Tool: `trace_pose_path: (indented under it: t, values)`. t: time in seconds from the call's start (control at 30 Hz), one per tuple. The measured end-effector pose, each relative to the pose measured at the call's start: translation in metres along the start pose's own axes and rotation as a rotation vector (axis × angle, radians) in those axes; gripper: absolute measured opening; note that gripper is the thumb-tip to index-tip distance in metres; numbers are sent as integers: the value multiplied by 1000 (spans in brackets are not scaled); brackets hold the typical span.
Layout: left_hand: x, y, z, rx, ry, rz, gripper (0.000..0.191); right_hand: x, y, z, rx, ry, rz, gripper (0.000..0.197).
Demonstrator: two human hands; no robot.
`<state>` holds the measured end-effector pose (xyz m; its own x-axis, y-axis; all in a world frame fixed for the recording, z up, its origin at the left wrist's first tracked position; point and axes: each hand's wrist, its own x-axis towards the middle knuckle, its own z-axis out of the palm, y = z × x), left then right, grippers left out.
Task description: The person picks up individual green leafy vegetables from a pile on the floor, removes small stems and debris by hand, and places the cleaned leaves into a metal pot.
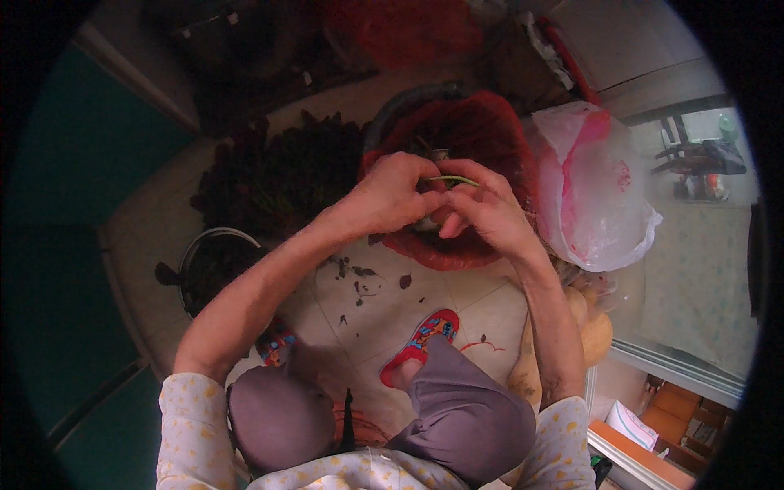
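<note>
Between my left hand (395, 191) and my right hand (493, 211) a thin green stem (456, 178) bows slightly upward. The fingertips of each hand pinch it near one end. Both hands are over a round tub lined with a red plastic bag (441, 260); its contents are mostly hidden by the hands and shadow. Left of the tub lies a large heap of dark purple-green leafy stalks (282, 171). Close to my left forearm stands a round pot (215, 232) with dark leaves in it, partly covered by the arm.
Leaf scraps (361, 272) litter the tiled floor (331, 318). A white and pink plastic bag (603, 190) stands right of the tub, beside a glass door (686, 257). Pale orange squashes (595, 340) lie beside my right forearm. Green panels (73, 184) line the left side.
</note>
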<state>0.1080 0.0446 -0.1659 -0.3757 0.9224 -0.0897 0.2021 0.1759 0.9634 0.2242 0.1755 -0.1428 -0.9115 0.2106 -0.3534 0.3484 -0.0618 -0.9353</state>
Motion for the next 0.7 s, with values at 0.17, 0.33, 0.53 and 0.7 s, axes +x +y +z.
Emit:
trace_pose_path:
  t: [0.17, 0.33, 0.53, 0.7]
  values:
    - [-1, 4, -1, 151, -54, 46, 20, 0, -1, -1, -137, -67, 3, 34]
    - [-6, -1, -6, -180, -75, -188, 16, -3, 1, 9, -94, -52, -166, 33]
    - [-21, -7, -7, -223, -50, -155, 19, -5, -4, 32, -123, 0, -202, 28]
    - [-49, -19, -10, -73, 151, 116, 21, -8, 3, 47, -251, 99, -198, 23]
